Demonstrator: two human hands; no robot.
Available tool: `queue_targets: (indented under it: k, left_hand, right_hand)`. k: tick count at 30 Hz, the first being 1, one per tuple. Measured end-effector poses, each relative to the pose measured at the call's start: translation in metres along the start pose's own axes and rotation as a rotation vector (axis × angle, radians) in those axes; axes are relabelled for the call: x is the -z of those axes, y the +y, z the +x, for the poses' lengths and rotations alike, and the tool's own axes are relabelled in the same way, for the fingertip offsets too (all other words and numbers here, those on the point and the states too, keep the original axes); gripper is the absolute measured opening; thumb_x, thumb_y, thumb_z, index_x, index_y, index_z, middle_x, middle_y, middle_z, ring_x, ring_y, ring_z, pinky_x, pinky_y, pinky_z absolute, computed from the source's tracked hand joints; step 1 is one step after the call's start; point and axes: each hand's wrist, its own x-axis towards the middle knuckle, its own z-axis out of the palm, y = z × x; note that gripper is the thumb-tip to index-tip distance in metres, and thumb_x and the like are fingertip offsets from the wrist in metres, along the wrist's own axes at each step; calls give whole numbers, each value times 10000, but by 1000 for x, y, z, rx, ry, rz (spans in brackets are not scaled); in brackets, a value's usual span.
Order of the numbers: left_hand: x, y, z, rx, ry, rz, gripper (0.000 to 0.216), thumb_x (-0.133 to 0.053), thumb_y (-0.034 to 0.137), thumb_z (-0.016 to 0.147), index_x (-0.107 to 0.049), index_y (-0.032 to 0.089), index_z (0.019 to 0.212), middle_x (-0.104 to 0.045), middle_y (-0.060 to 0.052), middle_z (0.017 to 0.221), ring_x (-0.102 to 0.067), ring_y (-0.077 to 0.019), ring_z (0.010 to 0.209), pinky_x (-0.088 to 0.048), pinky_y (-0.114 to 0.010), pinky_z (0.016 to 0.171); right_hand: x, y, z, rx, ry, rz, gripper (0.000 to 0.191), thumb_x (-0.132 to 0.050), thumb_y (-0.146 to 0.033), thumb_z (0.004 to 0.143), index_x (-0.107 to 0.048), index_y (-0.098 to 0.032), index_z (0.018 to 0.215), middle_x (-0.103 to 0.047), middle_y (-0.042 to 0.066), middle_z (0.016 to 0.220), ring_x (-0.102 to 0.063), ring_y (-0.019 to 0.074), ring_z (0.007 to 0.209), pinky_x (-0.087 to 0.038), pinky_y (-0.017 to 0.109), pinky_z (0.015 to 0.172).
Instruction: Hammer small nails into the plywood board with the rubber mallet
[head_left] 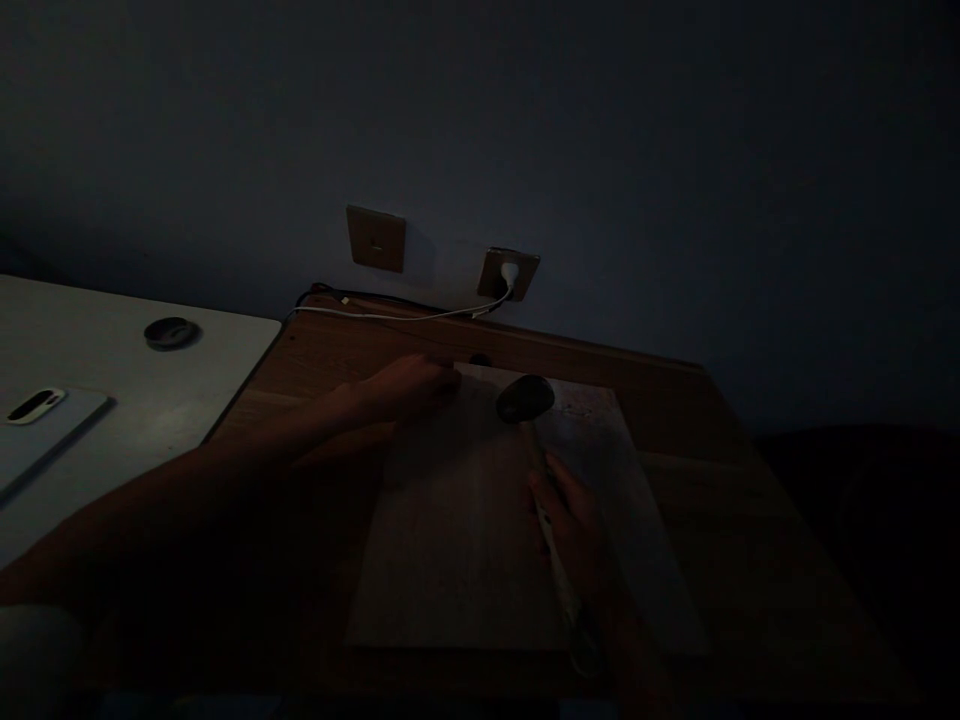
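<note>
The light is very dim. My right hand is wrapped round the long pale handle of a mallet. Its dark, rounded head points away from me, above the far part of a flat pale board. At the board's far left corner is my left hand, its fingers curled. Whatever may be between those fingertips is lost in shadow. Faint reddish marks show on the board just right of the mallet head.
Under the board is a brown wooden table against the wall. A white cable runs to a plug in the wall socket; a second wall plate is left of it. On the white table are a round dark object and a pale flat device.
</note>
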Motion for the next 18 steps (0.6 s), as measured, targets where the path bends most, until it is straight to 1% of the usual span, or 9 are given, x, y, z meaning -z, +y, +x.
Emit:
queue_targets:
  k: [4, 6, 9, 12, 14, 18]
  left_hand:
    - [-6, -2, 0, -33, 30, 39, 169, -592, 129, 914, -757, 162, 929, -737, -89, 975, -694, -190, 788, -476, -273, 676]
    - [-5, 0, -1, -23, 28, 69, 182, -579, 130, 922, -759, 158, 925, -731, -94, 977, -694, -188, 775, -472, -272, 661]
    - [-3, 3, 1, 10, 14, 67, 202, -564, 130, 928, -764, 153, 931, -731, -100, 979, -705, -195, 781, -483, -274, 665]
    - [-6, 3, 4, 3, 8, 14, 198, -570, 124, 914, -765, 157, 924, -743, -100, 985, -716, -197, 803, -502, -272, 695]
    - [-12, 1, 6, 11, 35, -34, 200, -573, 124, 905, -766, 162, 942, -758, -101, 1003, -725, -200, 831, -512, -269, 717]
    - [-24, -6, 7, 99, 93, -210, 246, -590, 149, 888, -764, 173, 1061, -793, -73, 1015, -746, -197, 867, -527, -259, 751]
  right_hand:
    - [1, 4, 2, 33, -7, -4, 428, -628, -635, 892, -611, -224, 1008, -559, -61, 692, -493, 85, 438, -384, 190, 355]
    - [1, 5, 3, 30, -10, 0, 429, -628, -632, 897, -617, -225, 1032, -560, -63, 690, -495, 85, 430, -382, 191, 353]
    - [0, 4, 2, 34, -10, 3, 434, -629, -637, 889, -623, -223, 1019, -549, -67, 673, -487, 85, 412, -376, 195, 345]
    - [-2, 1, 2, 42, -30, 4, 451, -628, -655, 871, -621, -225, 1009, -544, -69, 672, -460, 82, 391, -365, 205, 328]
    - [-4, -3, 3, 43, -43, 6, 461, -623, -661, 866, -612, -228, 1024, -538, -73, 672, -445, 81, 384, -366, 211, 321]
    - [-9, -9, 8, 57, -73, -8, 414, -605, -638, 890, -578, -230, 957, -534, -71, 684, -457, 78, 391, -372, 206, 318]
